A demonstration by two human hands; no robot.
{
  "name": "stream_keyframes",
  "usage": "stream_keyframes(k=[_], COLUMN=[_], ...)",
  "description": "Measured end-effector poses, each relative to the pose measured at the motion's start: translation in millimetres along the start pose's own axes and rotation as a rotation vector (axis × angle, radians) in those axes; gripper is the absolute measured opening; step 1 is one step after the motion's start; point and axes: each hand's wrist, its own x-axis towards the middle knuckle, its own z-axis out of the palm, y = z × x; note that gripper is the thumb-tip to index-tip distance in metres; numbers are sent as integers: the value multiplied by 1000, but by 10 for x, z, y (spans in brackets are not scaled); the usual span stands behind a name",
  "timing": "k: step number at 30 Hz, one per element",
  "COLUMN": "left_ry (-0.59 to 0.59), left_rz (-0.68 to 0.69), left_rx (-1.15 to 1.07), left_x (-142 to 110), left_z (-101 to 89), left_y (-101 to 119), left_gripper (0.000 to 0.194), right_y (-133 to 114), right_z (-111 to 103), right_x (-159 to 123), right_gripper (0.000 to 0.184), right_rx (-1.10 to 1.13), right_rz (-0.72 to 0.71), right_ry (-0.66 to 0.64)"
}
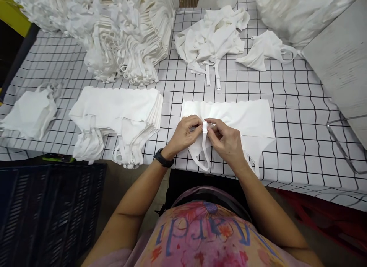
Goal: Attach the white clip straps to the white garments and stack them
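Note:
A white camisole top (252,119) lies flat in front of me, its scalloped edge away from me and its straps toward me. Over its left part, my left hand (187,133) pinches a white shoulder strap (204,148) near its slider. From the other side, my right hand (225,139) grips the same strap with thumb and forefinger. The white strap slider (204,126) shows between my fingertips. Below it the strap hangs in a loop to the table's front edge. A second strap falls at the right, partly behind my right forearm.
Left of me lies a neat stack of white tops (120,106), with a smaller pile (31,110) beyond. A large heap of white garments (134,33) fills the back left. Loose tops (213,37) lie at the back; a grey-white board (341,64) leans right. Dark crates (51,205) stand lower left.

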Motion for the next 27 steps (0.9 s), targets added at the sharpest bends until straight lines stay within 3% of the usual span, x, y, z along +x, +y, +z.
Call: stream_keyframes(k=[5, 10, 16, 22, 27], left_ry=[-20, -35, -30, -2, 43], left_rz=[40, 91, 127, 118, 74], left_rx=[61, 139, 165, 72, -33], left_x=[-4, -20, -17, -9, 1], left_z=[17, 25, 55, 40, 28], left_y=[-23, -52, -105, -79, -65], left_gripper=[19, 15, 16, 17, 24], right_y=[26, 74, 107, 71, 37], right_z=[-31, -37, -32, -92, -145], right_x=[37, 66, 125, 99, 23], right_gripper=[22, 24, 28, 19, 29], right_rx=[179, 256, 392, 447, 322], right_rz=[104, 244, 414, 403, 278], right_ry=[-87, -27, -59, -113, -57])
